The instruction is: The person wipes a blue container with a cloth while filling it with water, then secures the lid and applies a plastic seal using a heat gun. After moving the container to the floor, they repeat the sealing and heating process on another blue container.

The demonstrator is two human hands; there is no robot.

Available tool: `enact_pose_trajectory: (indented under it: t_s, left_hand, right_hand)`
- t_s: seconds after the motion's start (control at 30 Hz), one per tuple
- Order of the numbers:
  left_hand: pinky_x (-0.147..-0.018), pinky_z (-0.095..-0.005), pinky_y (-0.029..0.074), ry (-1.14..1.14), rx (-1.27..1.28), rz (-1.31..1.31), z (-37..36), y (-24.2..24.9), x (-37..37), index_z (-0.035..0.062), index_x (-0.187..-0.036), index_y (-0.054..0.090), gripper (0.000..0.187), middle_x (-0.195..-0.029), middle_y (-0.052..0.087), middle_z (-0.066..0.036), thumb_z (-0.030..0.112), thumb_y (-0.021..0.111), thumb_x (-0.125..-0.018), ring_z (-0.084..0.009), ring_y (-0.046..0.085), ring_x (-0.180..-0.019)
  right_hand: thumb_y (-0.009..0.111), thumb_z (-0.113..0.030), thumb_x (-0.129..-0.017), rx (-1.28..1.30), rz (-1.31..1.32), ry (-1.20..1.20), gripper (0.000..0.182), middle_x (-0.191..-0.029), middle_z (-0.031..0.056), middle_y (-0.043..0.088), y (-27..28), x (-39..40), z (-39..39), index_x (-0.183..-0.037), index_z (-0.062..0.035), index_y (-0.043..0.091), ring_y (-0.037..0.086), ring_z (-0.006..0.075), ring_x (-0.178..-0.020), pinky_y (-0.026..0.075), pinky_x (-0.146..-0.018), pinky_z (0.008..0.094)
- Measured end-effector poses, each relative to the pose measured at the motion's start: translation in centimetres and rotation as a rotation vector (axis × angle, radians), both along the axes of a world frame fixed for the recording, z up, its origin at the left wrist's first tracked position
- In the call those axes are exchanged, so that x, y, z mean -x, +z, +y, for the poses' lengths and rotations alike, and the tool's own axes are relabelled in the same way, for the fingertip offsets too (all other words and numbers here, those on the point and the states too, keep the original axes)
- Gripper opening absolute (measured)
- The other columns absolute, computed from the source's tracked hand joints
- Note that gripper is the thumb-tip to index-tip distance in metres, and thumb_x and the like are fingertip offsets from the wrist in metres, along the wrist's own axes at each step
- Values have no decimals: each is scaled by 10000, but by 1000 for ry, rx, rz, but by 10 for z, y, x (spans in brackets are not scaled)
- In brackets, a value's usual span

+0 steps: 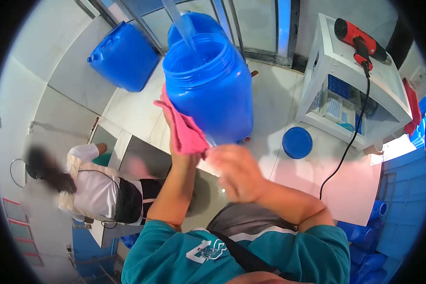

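Observation:
A large blue drum (213,97) stands in front of me with its wide threaded mouth uncovered. A clear tube or stream of liquid (182,26) runs down into that mouth. A pink cloth (184,128) lies against the drum's lower left side, in my left hand (178,154), most of which it covers. My right hand (239,173) is just below the drum, close to the cloth's lower end. Motion smears its fingers, so whether it grips anything does not show. On the counter to the drum's right lies a round blue lid (297,142).
Two more blue drums are at the back, one on the left (125,57) and one behind (196,23). A red heat gun (362,41) rests on a white shelf unit (378,83), its black cord (357,132) trailing across the counter. Another person (94,184) works at the left.

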State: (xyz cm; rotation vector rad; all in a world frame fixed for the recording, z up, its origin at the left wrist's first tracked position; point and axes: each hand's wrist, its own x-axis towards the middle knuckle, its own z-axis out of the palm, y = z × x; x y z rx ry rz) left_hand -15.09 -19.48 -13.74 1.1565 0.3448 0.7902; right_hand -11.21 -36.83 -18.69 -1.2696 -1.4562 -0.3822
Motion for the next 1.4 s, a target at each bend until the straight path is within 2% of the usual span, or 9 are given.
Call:
enact_pose_trajectory:
  t_s: [0.23,0.27,0.37,0.53,0.67,0.77,0.93,1.17,1.4]
  left_hand:
    - [-1229,-485,214,-591,109,-145,-21,23,70,117,-1633,67,1087,-1670,195,-105,887,181,-874,-327,250,-1513]
    - [-1235,-496,180,-668,131,-150,-13,23,75,91,-1631,62,1139,-1673,184,-129,911,190,-851,-338,212,-1528]
    - [-1233,-510,166,-526,-235,-25,-7,31,75,71,-1627,78,1148,-1672,177,-151,910,197,-853,-348,195,-1532]
    - [-1223,-495,189,-121,-411,173,44,21,57,46,-1602,176,913,-1658,209,-165,700,354,-991,-348,235,-1516]
    - [-1244,-462,117,-123,-372,-48,91,-3,-20,98,-1626,107,816,-1676,167,-149,634,302,-1042,-300,151,-1548]
    - [-1160,-442,363,-163,-59,-263,67,-15,-51,138,-1527,387,678,-1495,500,-86,612,327,-1046,-269,474,-1373]
    - [-1137,-440,400,-168,-82,-239,59,-17,-46,139,-1516,393,665,-1478,509,-84,606,314,-1050,-264,498,-1346]
    - [-1146,-416,369,-123,-160,-216,63,-36,-45,90,-1537,361,715,-1494,485,-102,603,210,-1062,-257,473,-1362]
    - [-1156,-419,356,-71,-147,-255,69,-58,-45,95,-1532,364,709,-1497,478,-91,604,203,-1065,-259,457,-1373]
  right_hand:
    - [384,-717,-942,174,-174,-24,759,-1441,202,453,2,36,37,-1523,-232,441,405,465,-1332,332,-1022,701]
    - [518,-685,-906,346,61,1,757,-1456,176,451,-19,36,48,-1531,-267,431,382,451,-1353,239,-1076,723]
    - [663,-583,-858,282,-174,-596,736,-1458,163,463,-32,0,71,-1494,-258,488,363,435,-1374,175,-1112,714]
    - [738,-409,-844,-61,-88,-831,597,-1405,169,508,31,-44,70,-1383,-187,608,381,438,-1355,218,-1138,647]
    - [677,-449,-934,39,788,-111,549,-1342,154,566,120,-108,54,-1326,-69,619,543,268,-1203,435,-1032,452]
    - [598,-516,-989,77,1182,460,621,-1294,112,599,97,-171,68,-1387,-41,557,555,133,-1160,470,-1002,386]
    - [431,-567,-1046,123,1783,276,709,-1506,123,473,-33,-158,75,-1576,-104,342,504,219,-1309,437,-1072,360]
    - [448,-346,-1081,-209,895,-110,509,-1138,96,665,-11,-101,52,-1525,-98,433,601,144,-1109,449,-1016,311]
    - [544,-401,-1021,2,900,295,488,-1278,84,652,91,-181,77,-1373,-71,618,605,141,-1113,434,-1008,272]
